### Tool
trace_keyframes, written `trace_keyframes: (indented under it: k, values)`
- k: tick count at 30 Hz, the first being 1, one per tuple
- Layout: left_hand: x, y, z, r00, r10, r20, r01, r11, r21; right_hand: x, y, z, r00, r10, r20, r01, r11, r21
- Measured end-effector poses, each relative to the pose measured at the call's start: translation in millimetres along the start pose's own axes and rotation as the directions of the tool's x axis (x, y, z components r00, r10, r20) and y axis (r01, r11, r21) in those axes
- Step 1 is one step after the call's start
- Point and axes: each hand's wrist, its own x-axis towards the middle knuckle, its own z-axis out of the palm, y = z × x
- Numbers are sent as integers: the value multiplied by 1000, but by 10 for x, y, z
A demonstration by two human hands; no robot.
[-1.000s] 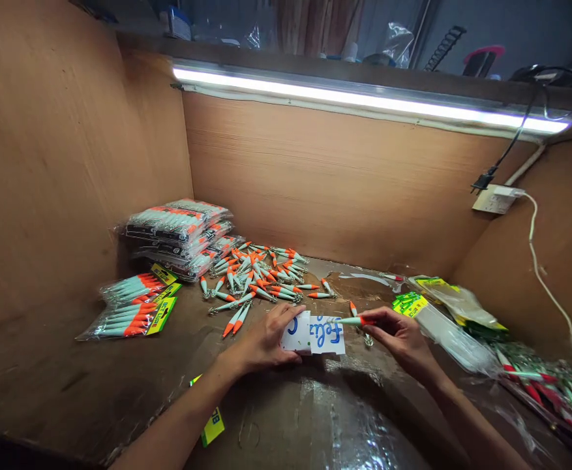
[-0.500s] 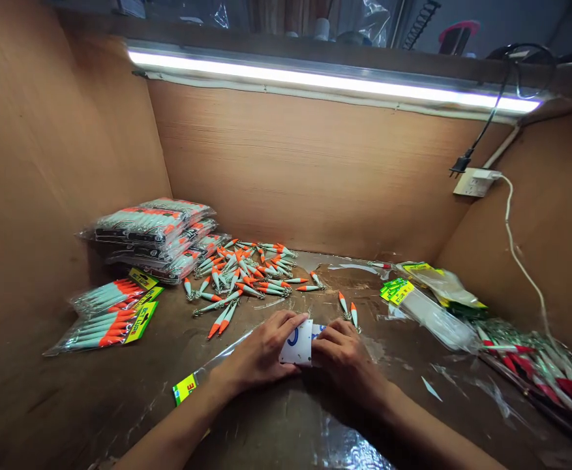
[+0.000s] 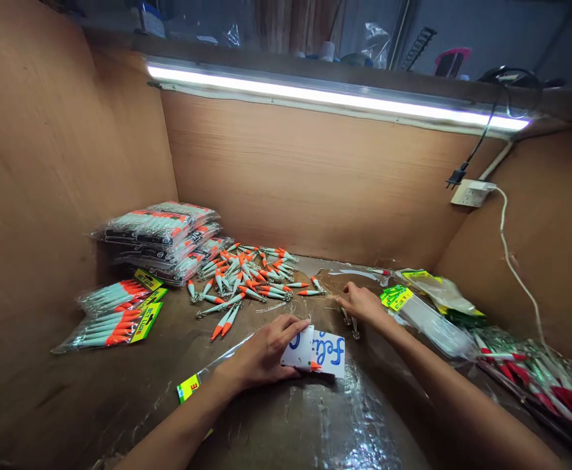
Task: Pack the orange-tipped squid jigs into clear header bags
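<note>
My left hand [image 3: 266, 352] presses down on a white card with blue writing [image 3: 325, 351], which lies on a clear plastic bag [image 3: 217, 365] with a yellow label [image 3: 188, 388]. An orange lure tip [image 3: 315, 366] shows at the card's lower edge. My right hand [image 3: 362, 301] reaches forward over the table. Its fingers curl down close to two loose lures [image 3: 349, 320] and an orange-tipped lure [image 3: 310, 292]. Whether it grips anything is hidden. A heap of loose pale lures with orange tips [image 3: 249, 274] lies behind the card.
Stacked bagged lures [image 3: 163, 235] sit at the back left, with two more packs [image 3: 114, 310] nearer. Empty bags with yellow-green labels [image 3: 422, 307] and red lures in plastic [image 3: 540, 372] lie at the right. Brown board walls enclose the table; a socket [image 3: 471, 193] hangs at right.
My right hand has left the card and reached forward to the loose lures. The card's blue writing is uncovered again. My left hand stays on the card.
</note>
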Motion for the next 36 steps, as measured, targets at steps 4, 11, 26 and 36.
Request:
trace_keyframes:
  k: [4,11,26,36]
  values:
    - [-27,8,-38,1000,-16,-3,16,1000,-11,207,-87,78,998,14,58,-20,995,95]
    - [-76,-85,-69,998,-62,-10,62,998,10,-49,-3,-278,990,-131,48,86,841,534]
    - [-31,-33,-15,997,-57,-55,57,998,2,-968,-451,215,828,-548,-118,559,824,97]
    - [-20,-56,-2,998,-37,-52,38,999,16,-805,-265,138,823,-557,-109,567,814,127]
